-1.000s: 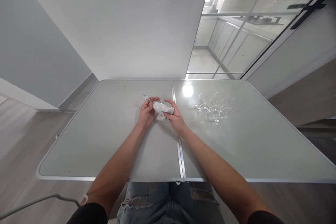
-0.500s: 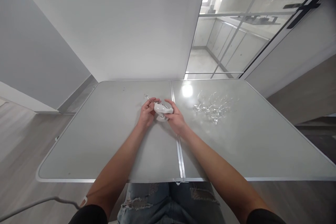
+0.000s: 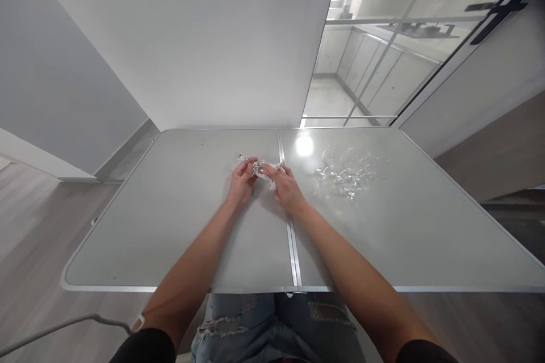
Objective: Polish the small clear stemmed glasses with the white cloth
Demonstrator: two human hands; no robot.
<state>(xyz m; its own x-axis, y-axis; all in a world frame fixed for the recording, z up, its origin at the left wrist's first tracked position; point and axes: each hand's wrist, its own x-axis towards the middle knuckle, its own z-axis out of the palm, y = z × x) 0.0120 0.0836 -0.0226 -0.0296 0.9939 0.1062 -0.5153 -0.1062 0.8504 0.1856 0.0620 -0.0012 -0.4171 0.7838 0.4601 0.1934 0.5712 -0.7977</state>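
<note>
Fingers of the left hand (image 3: 240,182) pinch a wine glass (image 3: 251,165) (clear, lying sideways); the right hand (image 3: 286,189) grips a white cloth (image 3: 272,173) against it, left of more glasses (image 3: 347,172).

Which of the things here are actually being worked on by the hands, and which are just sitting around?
In use:
- wine glass, held by its stem in the left hand
- white cloth, pressed around the glass by the right hand

Sitting by:
- cluster of clear stemmed glasses, to the right on the table, untouched
- glass partition behind the table
</note>
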